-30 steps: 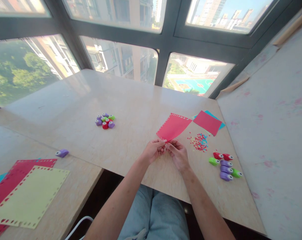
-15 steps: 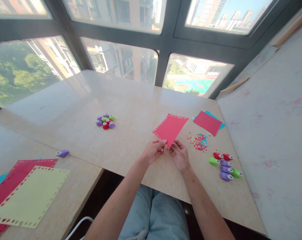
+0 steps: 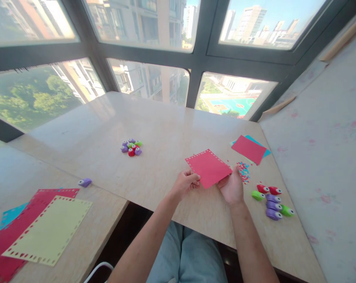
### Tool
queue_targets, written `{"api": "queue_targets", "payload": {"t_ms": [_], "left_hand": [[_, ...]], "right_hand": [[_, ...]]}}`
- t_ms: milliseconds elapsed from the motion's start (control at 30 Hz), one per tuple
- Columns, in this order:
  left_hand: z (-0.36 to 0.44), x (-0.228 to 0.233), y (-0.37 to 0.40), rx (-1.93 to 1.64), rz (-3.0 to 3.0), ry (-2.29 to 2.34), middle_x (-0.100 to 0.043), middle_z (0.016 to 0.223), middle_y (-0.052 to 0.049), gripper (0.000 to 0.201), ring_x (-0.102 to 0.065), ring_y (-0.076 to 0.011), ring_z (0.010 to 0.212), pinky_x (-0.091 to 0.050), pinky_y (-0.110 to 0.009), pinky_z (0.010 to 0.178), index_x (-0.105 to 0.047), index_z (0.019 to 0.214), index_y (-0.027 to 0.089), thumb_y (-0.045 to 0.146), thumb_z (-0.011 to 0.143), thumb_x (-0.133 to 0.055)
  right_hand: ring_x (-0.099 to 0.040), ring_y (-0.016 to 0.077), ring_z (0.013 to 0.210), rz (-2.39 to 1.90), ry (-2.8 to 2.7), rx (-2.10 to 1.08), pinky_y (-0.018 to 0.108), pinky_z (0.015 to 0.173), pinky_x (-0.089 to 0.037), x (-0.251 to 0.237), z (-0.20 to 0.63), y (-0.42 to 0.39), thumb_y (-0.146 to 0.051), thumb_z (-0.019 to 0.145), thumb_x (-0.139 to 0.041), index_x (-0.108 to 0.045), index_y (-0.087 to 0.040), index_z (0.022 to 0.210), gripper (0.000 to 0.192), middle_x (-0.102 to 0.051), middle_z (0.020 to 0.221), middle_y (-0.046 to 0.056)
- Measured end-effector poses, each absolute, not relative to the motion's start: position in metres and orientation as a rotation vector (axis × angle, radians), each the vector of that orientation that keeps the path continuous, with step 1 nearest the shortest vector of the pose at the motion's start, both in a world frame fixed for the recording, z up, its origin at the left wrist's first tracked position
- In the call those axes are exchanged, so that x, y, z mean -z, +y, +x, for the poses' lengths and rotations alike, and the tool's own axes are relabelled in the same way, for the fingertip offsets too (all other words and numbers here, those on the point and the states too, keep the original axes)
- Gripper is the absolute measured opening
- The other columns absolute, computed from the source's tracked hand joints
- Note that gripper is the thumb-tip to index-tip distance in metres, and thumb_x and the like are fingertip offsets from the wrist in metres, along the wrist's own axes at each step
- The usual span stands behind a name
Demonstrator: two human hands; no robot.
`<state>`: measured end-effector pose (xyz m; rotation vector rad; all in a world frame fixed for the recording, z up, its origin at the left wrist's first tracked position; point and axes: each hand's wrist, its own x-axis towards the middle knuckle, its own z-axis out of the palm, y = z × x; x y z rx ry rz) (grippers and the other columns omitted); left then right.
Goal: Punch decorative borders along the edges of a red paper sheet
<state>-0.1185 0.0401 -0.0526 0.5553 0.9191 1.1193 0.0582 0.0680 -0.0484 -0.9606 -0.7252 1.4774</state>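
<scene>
A red sheet of paper (image 3: 209,168) is held above the table, with small holes punched along its left and far-left edges. My left hand (image 3: 187,184) pinches its lower left edge between thumb and fingers. My right hand (image 3: 232,186) holds the right corner, palm turned up, its fingers partly hidden under the sheet and its thumb beside the corner. Just beyond that thumb lies a pile of red and blue paper bits (image 3: 244,173). Several small craft punches (image 3: 273,206) in purple, green and red stand to the right of my right hand.
More craft punches (image 3: 131,147) cluster left of centre, and one purple punch (image 3: 85,182) sits alone. Punched yellow paper (image 3: 49,228) overlaps punched red paper (image 3: 6,239) at left. Red card (image 3: 248,149) lies on blue sheets by the wall. Windows border the far side.
The red paper has turned and tilted flatter. My right hand has moved from its near corner to the right corner, palm now up. The whole view has shifted slightly.
</scene>
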Motion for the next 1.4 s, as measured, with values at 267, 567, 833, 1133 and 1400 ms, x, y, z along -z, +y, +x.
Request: {"api": "queue_targets", "payload": {"t_ms": [267,567,833,1133,1400], "left_hand": [[-0.133,0.05,0.04,-1.145,0.453,0.939,-0.054,0.056,0.002,0.032,-0.051,-0.0082,0.046,-0.046,-0.022,0.049,-0.054,0.074,0.014,0.023,0.059,-0.081],[-0.178,0.046,0.048,-1.465,0.64,1.341,-0.061,0.071,0.0,0.036,-0.049,-0.0056,0.043,-0.041,-0.019,0.044,-0.054,0.094,0.013,0.026,0.067,-0.075],[-0.256,0.062,0.028,-1.741,0.982,1.781,-0.054,0.088,-0.003,0.031,-0.054,-0.0094,0.056,-0.048,-0.021,0.045,-0.055,0.104,0.014,0.03,0.078,-0.062],[-0.347,0.068,0.04,-1.477,1.203,2.474,-0.061,0.112,-0.014,0.04,-0.062,-0.0178,0.069,-0.055,-0.036,0.073,-0.058,0.116,0.01,0.021,0.077,-0.062],[-0.347,0.068,0.053,-1.175,1.47,2.645,-0.064,0.117,-0.012,0.034,-0.06,-0.0265,0.109,-0.048,-0.036,0.092,-0.063,0.116,0.015,0.025,0.084,-0.061]], "right_hand": [[-0.065,0.0178,0.074,-1.019,-0.685,-1.385,0.029,0.065,-0.053,0.063,0.065,0.066,-0.035,0.067,-0.083,-0.068,-0.021,0.086,0.028,-0.072,0.088,0.001],[-0.066,0.0222,0.077,-1.23,-1.089,-1.173,0.037,0.073,-0.054,0.078,0.053,0.053,-0.043,0.063,-0.085,-0.066,-0.017,0.103,0.051,-0.071,0.082,0.004],[-0.064,0.0231,0.079,-1.302,-1.345,-0.964,0.039,0.075,-0.053,0.085,0.051,0.046,-0.049,0.074,-0.074,-0.062,-0.019,0.112,0.05,-0.067,0.087,0.006],[-0.064,0.0247,0.084,-1.353,-1.367,-0.961,0.041,0.079,-0.053,0.089,0.054,0.047,-0.055,0.074,-0.07,-0.059,-0.017,0.115,0.057,-0.067,0.095,0.01],[-0.065,0.024,0.084,-1.397,-1.36,-0.959,0.039,0.08,-0.052,0.087,0.055,0.047,-0.058,0.072,-0.069,-0.059,-0.015,0.114,0.061,-0.067,0.092,0.009]]}}
